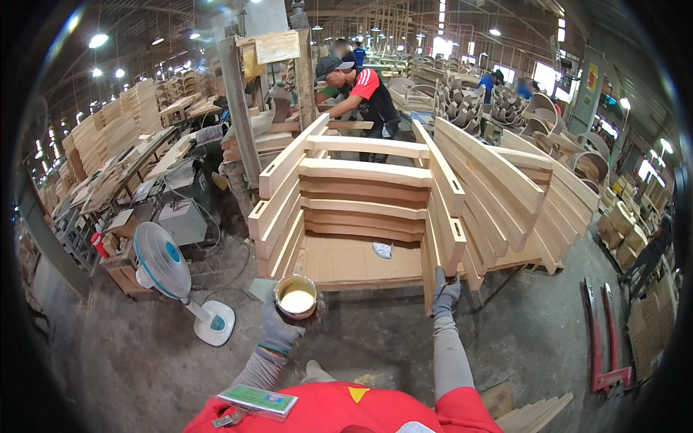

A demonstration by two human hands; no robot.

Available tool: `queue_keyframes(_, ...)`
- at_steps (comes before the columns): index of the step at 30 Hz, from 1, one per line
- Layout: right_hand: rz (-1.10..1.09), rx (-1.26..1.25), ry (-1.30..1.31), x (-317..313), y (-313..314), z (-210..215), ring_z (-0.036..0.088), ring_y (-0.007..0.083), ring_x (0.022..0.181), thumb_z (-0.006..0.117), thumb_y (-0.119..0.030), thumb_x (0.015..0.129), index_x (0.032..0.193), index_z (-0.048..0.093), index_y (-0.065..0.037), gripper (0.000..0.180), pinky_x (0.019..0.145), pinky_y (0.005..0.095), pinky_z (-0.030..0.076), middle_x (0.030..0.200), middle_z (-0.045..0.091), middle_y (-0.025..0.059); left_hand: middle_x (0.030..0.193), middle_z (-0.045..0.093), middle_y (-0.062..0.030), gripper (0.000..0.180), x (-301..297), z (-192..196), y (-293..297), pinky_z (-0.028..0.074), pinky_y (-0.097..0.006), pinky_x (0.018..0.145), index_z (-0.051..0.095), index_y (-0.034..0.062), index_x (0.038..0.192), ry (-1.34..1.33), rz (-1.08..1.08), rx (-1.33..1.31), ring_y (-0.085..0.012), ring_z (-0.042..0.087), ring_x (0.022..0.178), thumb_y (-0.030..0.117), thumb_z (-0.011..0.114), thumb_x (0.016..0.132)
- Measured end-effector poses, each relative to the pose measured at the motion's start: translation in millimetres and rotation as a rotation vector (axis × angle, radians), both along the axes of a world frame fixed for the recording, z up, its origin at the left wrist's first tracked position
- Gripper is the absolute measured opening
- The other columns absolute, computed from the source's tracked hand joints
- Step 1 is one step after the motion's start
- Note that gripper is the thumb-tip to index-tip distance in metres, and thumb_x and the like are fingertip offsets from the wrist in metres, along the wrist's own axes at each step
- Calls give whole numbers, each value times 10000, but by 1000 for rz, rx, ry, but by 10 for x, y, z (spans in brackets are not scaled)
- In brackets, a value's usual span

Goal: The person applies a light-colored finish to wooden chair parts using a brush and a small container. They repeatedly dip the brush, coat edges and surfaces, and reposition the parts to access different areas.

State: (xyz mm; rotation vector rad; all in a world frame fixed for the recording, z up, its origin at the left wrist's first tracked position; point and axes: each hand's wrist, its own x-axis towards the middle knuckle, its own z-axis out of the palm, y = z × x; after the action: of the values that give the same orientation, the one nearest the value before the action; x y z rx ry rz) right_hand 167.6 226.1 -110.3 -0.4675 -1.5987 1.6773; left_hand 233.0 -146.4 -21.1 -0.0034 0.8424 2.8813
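Observation:
My left hand (280, 330), in a grey glove, is wrapped round a small can (296, 315) with a stained rim. Pale cream liquid (296, 296) shows inside it. Beside that hand a flat, pale greenish piece (262, 289) sticks out. My right hand (445, 297), also gloved, is closed at the near end of a wooden rail (429, 285) on the stack's right side. Something small and dark shows by its fingers, too unclear to name. Ahead stand stacked pale wooden frames (364, 169), with curved crosspieces between slotted side rails.
A white fan (164, 260) stands on the floor at left. More wooden frames (498, 195) lean at right, near a red pallet jack (610, 375). A crumpled white scrap (382, 250) lies on cardboard (354, 263) under the frames. Beyond, a co-worker (368, 97) bends over wood by a post.

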Motion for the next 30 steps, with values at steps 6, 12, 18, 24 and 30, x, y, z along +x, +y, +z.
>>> queue_keyframes(6, 2, -26, 6, -38, -38, -33, 526, 124, 845, 650, -202, 800, 1069, 530, 13, 365, 765, 256, 419, 981, 589, 45, 1117, 518, -108, 309, -18, -126, -53, 460, -463, 863, 452, 113, 1156, 26, 0, -104, -271, 519, 1036, 268, 368, 902)
queue_keyframes(12, -29, -5, -34, 17, -47, 33, 523, 125, 875, 652, -196, 801, 1101, 521, 6, 385, 784, 254, 413, 1014, 583, 46, 1131, 519, -125, 362, 31, 65, 61, 451, -484, 870, 469, 112, 1163, -28, -91, 8, -331, 509, 1047, 325, 359, 891)
queue_keyframes(18, 28, -23, -63, 39, -42, 69, 524, 126, 879, 649, -198, 803, 1088, 522, 0, 370, 788, 254, 412, 1023, 585, 49, 1107, 525, -123, 335, 40, -11, 57, 472, -453, 859, 450, 72, 1165, 105, 15, -243, -279, 521, 1035, 260, 371, 898)
queue_keyframes(24, 21, -57, 10, 7, -14, 24, 523, 123, 863, 647, -196, 805, 1078, 522, -6, 355, 777, 252, 412, 998, 589, 44, 1114, 519, -138, 340, 56, 33, 55, 481, -448, 842, 458, 50, 1150, -73, -101, 92, -281, 524, 1026, 262, 340, 911)
queue_keyframes(30, 1, -11, -48, 51, -61, 75, 521, 129, 850, 644, -212, 807, 1071, 520, -1, 360, 762, 250, 409, 970, 589, 45, 1109, 522, -137, 350, 99, 41, 59, 480, -452, 829, 466, 66, 1145, -14, -68, 13, -285, 529, 1002, 295, 347, 908)
